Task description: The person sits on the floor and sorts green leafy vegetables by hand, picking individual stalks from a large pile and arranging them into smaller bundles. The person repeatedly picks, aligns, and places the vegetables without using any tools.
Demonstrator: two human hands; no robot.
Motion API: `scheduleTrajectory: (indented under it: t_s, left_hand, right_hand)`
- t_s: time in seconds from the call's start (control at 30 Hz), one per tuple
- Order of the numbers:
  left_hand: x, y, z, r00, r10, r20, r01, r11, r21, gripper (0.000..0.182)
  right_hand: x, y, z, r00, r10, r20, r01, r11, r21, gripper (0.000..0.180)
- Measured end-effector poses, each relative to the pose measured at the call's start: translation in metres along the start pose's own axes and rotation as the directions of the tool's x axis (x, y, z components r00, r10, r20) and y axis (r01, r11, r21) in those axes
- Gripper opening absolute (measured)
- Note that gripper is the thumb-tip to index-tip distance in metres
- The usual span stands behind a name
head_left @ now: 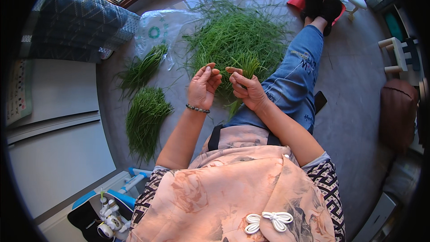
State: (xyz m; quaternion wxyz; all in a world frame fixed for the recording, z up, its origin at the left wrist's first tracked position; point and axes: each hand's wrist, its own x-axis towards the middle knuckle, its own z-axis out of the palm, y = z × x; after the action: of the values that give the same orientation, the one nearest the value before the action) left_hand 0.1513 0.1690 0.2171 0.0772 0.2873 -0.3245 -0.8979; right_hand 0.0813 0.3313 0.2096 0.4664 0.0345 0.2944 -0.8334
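Note:
My right hand point(249, 89) grips a small bunch of thin green stalks point(249, 66). Their cut-looking ends stick up above the fist, and leafy tips hang out below it. To its left, my left hand point(205, 85) is raised with the thumb close to the curled fingers; whether a thin blade is pinched there cannot be made out. Beyond both hands a large loose heap of long green leaves point(231, 37), like chives or grass, spreads over the floor. Two gathered piles lie left of my left hand: a neat bundle point(146, 121) and a narrower one point(144, 69) behind it.
A clear printed plastic bag point(158, 28) lies beside the heap. A white cabinet point(60, 94) borders the left, below a blue patterned cloth point(80, 23). A dark phone point(320, 102) rests by my leg. My feet are over a red dustpan-like object point(297, 0).

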Motion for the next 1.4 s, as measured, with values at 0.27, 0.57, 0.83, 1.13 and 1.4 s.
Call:
scheduleTrajectory:
  t_s: [0.27,0.57,0.83,1.13,1.4]
  left_hand:
    - [-0.005,-0.022,0.003,0.998,-0.018,0.057,0.016,0.999,0.050,0.016]
    - [-0.002,0.017,-0.041,0.997,0.078,-0.017,-0.078,0.997,-0.001,0.018]
    - [-0.011,0.025,-0.078,0.985,0.135,-0.105,-0.127,0.988,0.086,0.017]
    - [-0.006,-0.013,-0.135,0.991,0.067,-0.113,0.019,0.781,0.624,0.020]
    - [0.008,-0.026,-0.125,0.952,0.166,0.255,-0.182,-0.362,0.914,0.019]
  right_hand:
    - [0.005,0.006,-0.008,0.994,-0.055,-0.098,0.049,0.997,-0.060,0.019]
    - [0.012,-0.005,-0.027,0.951,-0.217,-0.220,0.218,0.976,-0.020,0.016]
    - [0.016,-0.013,-0.036,0.930,-0.289,-0.226,0.302,0.953,0.023,0.019]
    - [0.011,-0.037,-0.042,0.959,-0.282,-0.030,0.279,0.918,0.281,0.021]
    - [0.014,-0.038,-0.053,0.955,-0.295,-0.008,0.286,0.917,0.278,0.020]
